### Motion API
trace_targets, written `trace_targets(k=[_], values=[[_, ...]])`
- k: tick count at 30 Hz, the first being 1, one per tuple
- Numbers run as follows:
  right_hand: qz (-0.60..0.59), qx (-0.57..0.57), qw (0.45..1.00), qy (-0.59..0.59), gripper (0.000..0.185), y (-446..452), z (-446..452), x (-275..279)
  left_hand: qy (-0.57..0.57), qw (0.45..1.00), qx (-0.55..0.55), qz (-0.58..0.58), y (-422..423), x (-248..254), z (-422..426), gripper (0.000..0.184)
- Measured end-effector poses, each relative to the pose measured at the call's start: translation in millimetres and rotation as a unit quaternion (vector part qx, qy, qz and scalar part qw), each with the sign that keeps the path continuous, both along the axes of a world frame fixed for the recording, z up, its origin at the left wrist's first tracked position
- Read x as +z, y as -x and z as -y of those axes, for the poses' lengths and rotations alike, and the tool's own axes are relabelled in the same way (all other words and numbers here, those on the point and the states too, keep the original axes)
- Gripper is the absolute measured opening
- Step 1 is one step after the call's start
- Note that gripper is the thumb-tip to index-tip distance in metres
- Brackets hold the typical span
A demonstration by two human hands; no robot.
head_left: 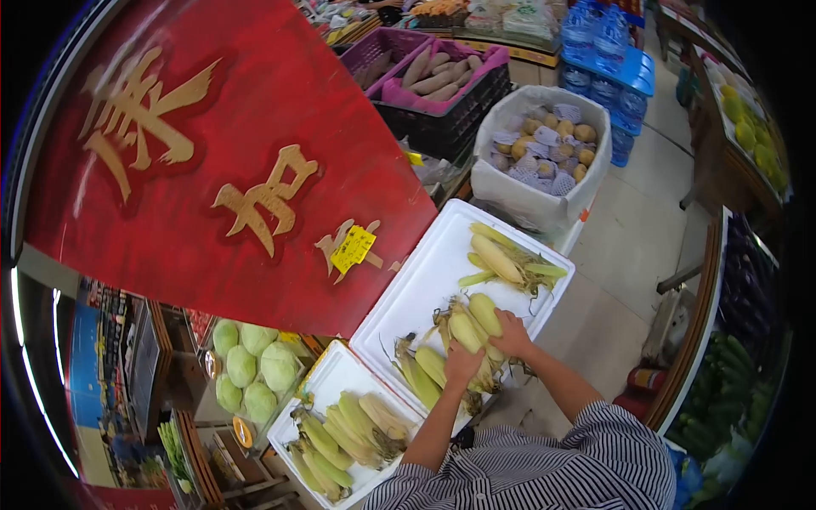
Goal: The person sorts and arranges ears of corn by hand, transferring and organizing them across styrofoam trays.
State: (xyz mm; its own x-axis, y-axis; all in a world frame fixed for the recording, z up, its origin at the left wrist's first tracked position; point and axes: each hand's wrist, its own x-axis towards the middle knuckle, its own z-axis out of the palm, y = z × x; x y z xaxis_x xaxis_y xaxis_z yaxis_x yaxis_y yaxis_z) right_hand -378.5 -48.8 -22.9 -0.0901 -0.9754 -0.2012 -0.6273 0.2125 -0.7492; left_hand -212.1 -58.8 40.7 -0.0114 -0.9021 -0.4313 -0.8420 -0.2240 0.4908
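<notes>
Several ears of corn in pale green husks [466, 327] lie in the middle of a white foam tray [408, 293]. My left hand [463, 364] is at the near end of this bunch, against the husks, its fingers mostly hidden. On the right side of the same bunch, my right hand [512, 333] is closed on an ear of corn [485, 314]. More corn [500, 257] lies at the tray's far end, and other ears [418, 376] are just left of my left hand. A second foam tray [285, 432] at the lower left also holds corn [327, 438].
A large red sign [170, 229] fills the upper left. Beyond the tray stands a white-lined bin [531, 204] of wrapped round produce, near black and purple crates [442, 127] of roots. Cabbages [278, 365] sit at left, water bottles [608, 42] at the back, dark vegetables [722, 382] at right.
</notes>
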Motion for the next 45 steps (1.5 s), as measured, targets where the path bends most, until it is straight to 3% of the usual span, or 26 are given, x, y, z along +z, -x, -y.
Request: trace_targets(k=[2, 5, 8, 11, 13, 15, 17, 19, 21, 22, 23, 25, 26, 29, 31, 33, 40, 43, 45], values=[[-0.006, 0.014, 1.000, -0.020, 0.092, -5.5, -4.8, 11.1, -0.026, 1.000, -0.001, 0.003, -6.6, -3.6, -6.5, 0.085], [-0.023, 0.006, 1.000, -0.015, 0.091, -4.2, -7.5, 20.9, 0.092, 0.993, -0.036, -0.063, -22.9, -26.1, -27.1, 0.080], [-0.028, -0.003, 0.999, 0.021, 0.088, -7.0, -15.7, 17.9, -0.061, 0.983, -0.021, -0.173, -51.3, 20.0, -38.0, 0.070], [-0.045, 0.004, 0.999, 0.025, 0.085, -10.5, -24.1, 31.6, -0.005, 0.969, -0.006, -0.246, -125.2, 16.8, -61.4, 0.054], [-0.062, -0.013, 0.996, 0.057, 0.085, -14.9, -30.3, 29.2, 0.022, 0.957, 0.099, -0.270, -186.4, 26.2, -74.4, 0.042], [-0.077, -0.042, 0.992, 0.090, 0.079, -25.3, -33.8, 36.5, 0.080, 0.956, 0.172, -0.223, -253.0, 45.9, -87.1, 0.036], [-0.050, -0.073, 0.984, 0.154, 0.074, -37.9, -35.3, 45.4, 0.097, 0.926, 0.269, -0.247, -318.1, 69.0, -103.8, 0.034], [-0.046, -0.090, 0.973, 0.206, 0.064, -60.8, -34.7, 67.6, 0.144, 0.929, 0.325, -0.107, -380.9, 67.9, -123.8, 0.034], [-0.006, -0.094, 0.976, 0.197, 0.059, -97.7, -35.5, 89.7, 0.180, 0.934, 0.304, 0.051, -451.5, 38.5, -154.0, 0.051], [0.010, -0.095, 0.976, 0.193, 0.057, -116.4, -35.7, 99.2, 0.145, 0.924, 0.336, 0.111, -457.9, 45.8, -159.9, 0.058], [0.040, -0.079, 0.978, 0.190, 0.049, -137.4, -34.1, 98.3, 0.109, 0.909, 0.367, 0.167, -463.9, 53.9, -167.7, 0.064], [0.048, -0.006, 0.977, 0.207, 0.044, -188.6, -35.4, 106.4, 0.066, 0.903, 0.392, 0.163, -481.0, 44.5, -183.8, 0.076], [0.091, 0.035, 0.984, 0.147, 0.044, -217.7, -37.0, 118.4, 0.044, 0.900, 0.403, 0.161, -489.6, 39.5, -192.1, 0.082], [0.133, 0.183, 0.974, 0.029, 0.045, -309.3, -48.0, 136.5, 0.048, 0.914, 0.391, 0.101, -497.9, 9.5, -208.1, 0.077], [0.074, 0.292, 0.950, 0.078, 0.047, -362.1, -59.1, 126.6, 0.046, 0.924, 0.371, 0.074, -495.8, -11.2, -214.4, 0.075], [0.004, 0.386, 0.921, 0.057, 0.052, -408.9, -67.6, 132.4, 0.049, 0.936, 0.338, 0.082, -489.0, -1.6, -220.6, 0.069], [-0.120, 0.485, 0.866, 0.008, 0.073, -511.5, -104.1, 113.9, 0.085, 0.944, 0.317, 0.048, -509.4, -2.8, -235.3, 0.056], [-0.055, 0.511, 0.858, -0.003, 0.080, -533.1, -115.3, 81.0, 0.112, 0.944, 0.309, 0.030, -519.6, -12.4, -242.1, 0.053], [-0.083, 0.486, 0.869, -0.045, 0.083, -545.5, -125.6, 82.6, 0.158, 0.942, 0.296, 0.023, -521.9, -20.7, -248.7, 0.049]])
